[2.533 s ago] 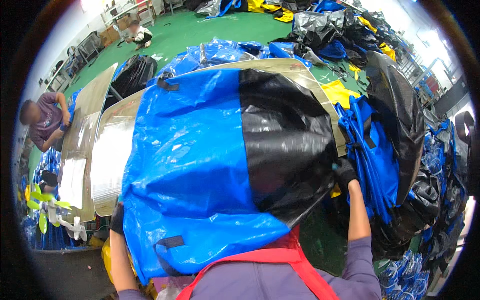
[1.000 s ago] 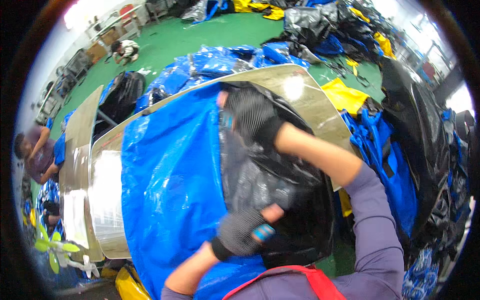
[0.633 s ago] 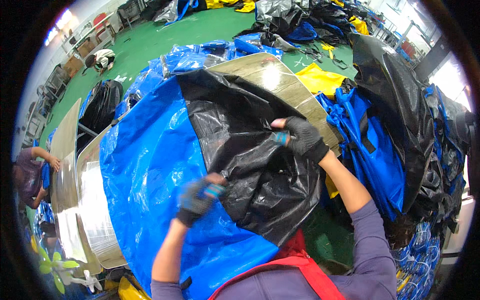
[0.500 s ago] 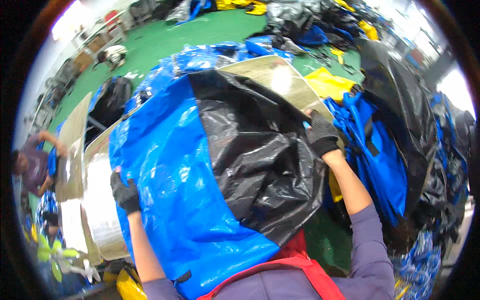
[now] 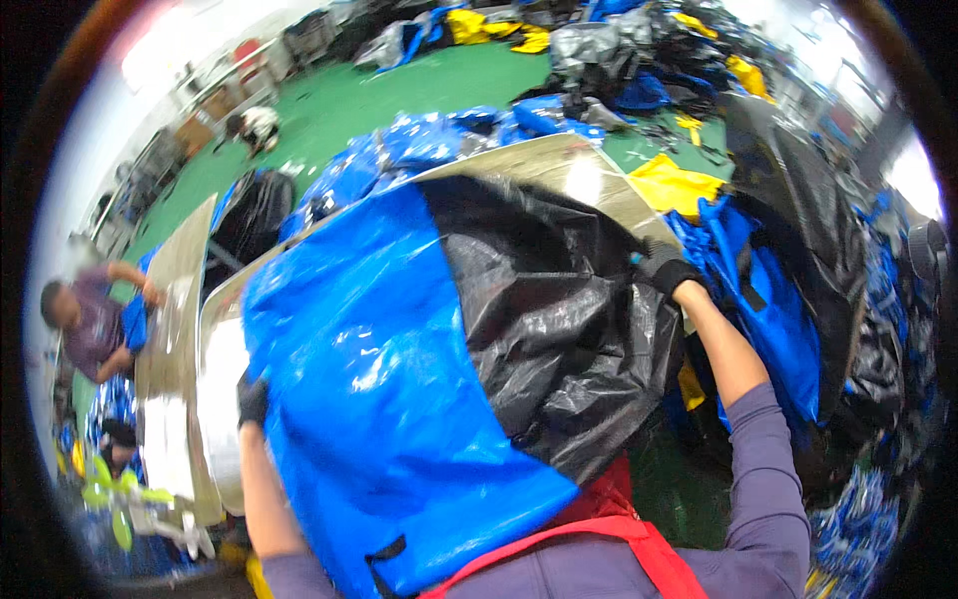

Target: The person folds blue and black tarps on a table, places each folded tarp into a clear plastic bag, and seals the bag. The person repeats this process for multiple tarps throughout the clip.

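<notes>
A large, glossy blue-and-black tarpaulin bag [image 5: 369,359] lies spread over the pale tabletop [image 5: 559,155], its lower end reaching my body. The blue part is on the left and the creased black part on the right. My left hand [image 5: 252,399], in a dark fingerless glove, grips the bag's left edge; its fingertips are partly hidden by the fabric. At the upper right, my right hand [image 5: 667,268], gloved alike, is closed on the edge of the black part. A small black strap [image 5: 387,549] shows near the bag's lower edge.
Blue and black bags [image 5: 763,299] are heaped right of the table. Beyond it lie shiny blue bundles [image 5: 399,150] and a yellow piece [image 5: 674,185]. At far left a person [image 5: 95,319] handles blue material by another table [image 5: 180,349]. A green-bladed fan [image 5: 120,489] stands lower left.
My left hand's fingers have gone from lying along the bag's left edge to curling round it. My right hand has closed on the black edge. The whole view has shifted slightly.
</notes>
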The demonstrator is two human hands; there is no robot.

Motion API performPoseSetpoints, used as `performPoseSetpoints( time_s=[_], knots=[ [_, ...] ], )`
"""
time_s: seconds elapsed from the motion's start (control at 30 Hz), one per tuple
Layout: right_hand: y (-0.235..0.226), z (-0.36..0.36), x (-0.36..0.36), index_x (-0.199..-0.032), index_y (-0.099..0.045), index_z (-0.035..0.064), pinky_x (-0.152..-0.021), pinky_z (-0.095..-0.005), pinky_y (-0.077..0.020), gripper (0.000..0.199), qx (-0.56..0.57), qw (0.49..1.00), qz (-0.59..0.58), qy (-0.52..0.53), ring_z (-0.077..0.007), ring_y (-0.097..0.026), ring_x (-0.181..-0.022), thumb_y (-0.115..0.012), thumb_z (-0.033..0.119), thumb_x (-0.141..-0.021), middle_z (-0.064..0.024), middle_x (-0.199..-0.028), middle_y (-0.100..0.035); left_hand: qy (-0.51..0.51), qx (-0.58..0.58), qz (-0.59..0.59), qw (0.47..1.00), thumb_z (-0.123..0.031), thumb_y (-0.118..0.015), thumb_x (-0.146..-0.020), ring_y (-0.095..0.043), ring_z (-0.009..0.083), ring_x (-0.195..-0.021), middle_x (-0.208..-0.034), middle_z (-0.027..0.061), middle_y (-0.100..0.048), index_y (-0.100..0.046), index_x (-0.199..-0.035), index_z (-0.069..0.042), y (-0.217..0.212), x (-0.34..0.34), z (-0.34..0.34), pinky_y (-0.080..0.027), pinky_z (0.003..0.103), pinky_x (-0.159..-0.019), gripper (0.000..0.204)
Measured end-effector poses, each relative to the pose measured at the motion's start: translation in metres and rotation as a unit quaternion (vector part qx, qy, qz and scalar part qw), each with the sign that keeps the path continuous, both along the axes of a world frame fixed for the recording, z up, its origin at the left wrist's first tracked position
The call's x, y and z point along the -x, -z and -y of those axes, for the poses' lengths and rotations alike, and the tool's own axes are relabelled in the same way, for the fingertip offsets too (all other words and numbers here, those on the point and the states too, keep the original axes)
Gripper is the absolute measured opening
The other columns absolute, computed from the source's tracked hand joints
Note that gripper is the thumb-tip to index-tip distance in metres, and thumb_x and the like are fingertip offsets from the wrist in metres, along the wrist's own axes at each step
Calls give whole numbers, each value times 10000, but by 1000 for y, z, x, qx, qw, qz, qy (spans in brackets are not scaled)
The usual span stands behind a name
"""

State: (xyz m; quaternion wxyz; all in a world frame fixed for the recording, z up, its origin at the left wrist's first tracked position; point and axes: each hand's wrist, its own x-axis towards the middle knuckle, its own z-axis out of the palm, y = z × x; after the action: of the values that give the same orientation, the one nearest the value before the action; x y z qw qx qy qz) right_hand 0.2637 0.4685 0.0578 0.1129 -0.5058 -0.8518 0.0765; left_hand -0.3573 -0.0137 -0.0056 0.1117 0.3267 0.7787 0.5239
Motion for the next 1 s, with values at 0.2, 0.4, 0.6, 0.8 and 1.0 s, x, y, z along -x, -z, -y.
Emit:
performPoseSetpoints(
  time_s=[0.2, 0.4, 0.6, 0.8, 1.0],
  knots=[
    [3, 43, -47, -1238, -461, 53, -936, -458, -438, 498, 60, 992, 55, 93, -396, -556, -1093, -613, 278, -820, -232, -1139, -593, -35, 403, -126, 906, -442, -599, -824, -586, 417, -1045, -1112, 255, -625, -546, -1221, 3, 2, -17, 16, -455, 458, -891, 598],
    [-13, 49, -21, -962, -629, 74, -805, -458, -481, 293, 7, 985, -173, 24, -388, -622, -888, -590, 326, -818, -210, -886, -653, 59, 135, -465, 873, -232, -615, -830, -459, 413, -1214, -1305, 242, -488, -465, -1322, -33, -68, -141, -74, -364, 452, -1029, 551],
    [45, 19, -12, -994, -671, 11, -824, -460, -489, 394, 102, 979, -133, 119, -413, -632, -898, -571, 360, -840, -255, -946, -653, 300, 125, -427, 844, -382, -573, -858, -374, 426, -1296, -1397, 224, -419, -413, -1389, -78, -63, -310, -190, -286, 473, -1090, 633],
    [68, 56, 19, -1063, -596, 18, -924, -464, -446, 314, 99, 983, -136, 71, -394, -571, -1086, -527, 259, -875, -238, -1160, -602, 247, 16, -239, 939, -336, -634, -843, -584, 374, -980, -1124, 224, -578, -525, -1244, -41, -57, -361, -245, -466, 450, -862, 510],
    [59, 111, 54, -1211, -557, 31, -960, -388, -420, 606, 249, 924, -284, -58, -349, -566, -1100, -643, 475, -808, -193, -1189, -607, 455, 105, -264, 844, -377, -500, -905, -512, 385, -1067, -1173, 191, -564, -574, -1250, -138, -36, -383, -268, -400, 489, -937, 426]
  ],
)
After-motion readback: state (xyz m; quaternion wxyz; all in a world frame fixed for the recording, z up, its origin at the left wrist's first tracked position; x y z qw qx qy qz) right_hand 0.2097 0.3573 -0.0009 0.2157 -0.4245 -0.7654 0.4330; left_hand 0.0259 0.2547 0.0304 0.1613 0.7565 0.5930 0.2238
